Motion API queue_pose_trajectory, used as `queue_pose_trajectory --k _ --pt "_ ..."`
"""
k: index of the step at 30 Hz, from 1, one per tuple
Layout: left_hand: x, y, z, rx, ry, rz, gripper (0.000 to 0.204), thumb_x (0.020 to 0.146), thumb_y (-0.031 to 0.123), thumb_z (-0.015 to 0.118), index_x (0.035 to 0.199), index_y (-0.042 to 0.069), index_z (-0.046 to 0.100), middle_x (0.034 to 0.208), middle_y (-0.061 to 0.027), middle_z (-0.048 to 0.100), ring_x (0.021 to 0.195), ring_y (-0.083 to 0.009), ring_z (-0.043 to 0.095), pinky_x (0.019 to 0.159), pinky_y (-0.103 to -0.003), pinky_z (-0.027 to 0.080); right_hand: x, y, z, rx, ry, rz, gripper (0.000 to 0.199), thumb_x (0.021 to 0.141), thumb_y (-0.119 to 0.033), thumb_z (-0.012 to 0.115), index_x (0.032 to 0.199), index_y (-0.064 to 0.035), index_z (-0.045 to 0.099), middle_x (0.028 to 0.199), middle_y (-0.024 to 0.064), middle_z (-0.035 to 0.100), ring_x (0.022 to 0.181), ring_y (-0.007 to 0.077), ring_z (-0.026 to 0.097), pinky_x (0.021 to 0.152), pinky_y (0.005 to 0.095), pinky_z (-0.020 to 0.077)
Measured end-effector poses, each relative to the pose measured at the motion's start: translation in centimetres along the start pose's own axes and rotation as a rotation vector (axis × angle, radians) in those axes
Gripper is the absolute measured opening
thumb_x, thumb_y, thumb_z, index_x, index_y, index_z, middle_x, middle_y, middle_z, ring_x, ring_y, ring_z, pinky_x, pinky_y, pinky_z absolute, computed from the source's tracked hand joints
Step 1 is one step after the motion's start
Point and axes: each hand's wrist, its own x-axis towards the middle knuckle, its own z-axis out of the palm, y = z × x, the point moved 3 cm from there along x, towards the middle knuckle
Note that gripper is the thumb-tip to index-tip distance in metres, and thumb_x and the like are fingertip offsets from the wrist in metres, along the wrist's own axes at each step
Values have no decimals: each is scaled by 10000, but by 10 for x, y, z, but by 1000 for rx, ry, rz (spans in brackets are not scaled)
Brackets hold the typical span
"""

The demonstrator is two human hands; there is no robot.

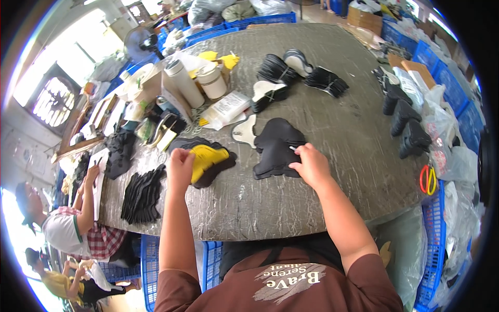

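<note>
My left hand (180,169) is closed in a pinch at the left edge of a yellow cut piece (210,160) with a curved outline. Beneath that yellow piece lies a spread of similar black pieces (223,170). My right hand (313,165) reaches over a stack of black, curved cut pieces (278,148), its thumb and forefinger bent over the right edge. A small white thing (293,148) shows at these fingertips; its kind is too small to tell. A pale cut piece (245,131) touches or lies close to the black stack's left side.
Tied black bundles (275,70) lie farther back, others (408,130) along the right. Loose black strips (143,195) lie at left. A bottle (184,83), a lidded cup (211,80) and a fan (140,44) stand back left. Scissors (428,180) sit at the right edge. Two people work at left.
</note>
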Motion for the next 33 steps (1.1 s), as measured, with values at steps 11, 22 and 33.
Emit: queue_pose_trajectory --k 11,22,33 --pt "-91 -97 -10 -1239 188 -660 279 1001 241 465 1170 51 579 939 -82 675 745 -219 645 643 -347 535 1 7 10 131 161 -145 357 703 -77 787 907 -48 496 867 134 615 879 355 611 732 455 484" --pt "-92 -105 2 -1763 -341 -452 428 964 242 510 1284 -43 518 1177 -185 651 967 -306 670 846 -413 554 2 14 10 437 174 -304 182 867 -111 660 937 37 580 769 204 631 707 359 641 646 394 491" --pt "-96 -108 -15 -1949 -284 -473 266 980 215 452 1145 28 545 826 -93 593 632 -161 542 600 -332 454 -1 -6 7 474 210 -308 130 868 -113 639 872 10 597 711 180 646 667 335 659 609 403 495"
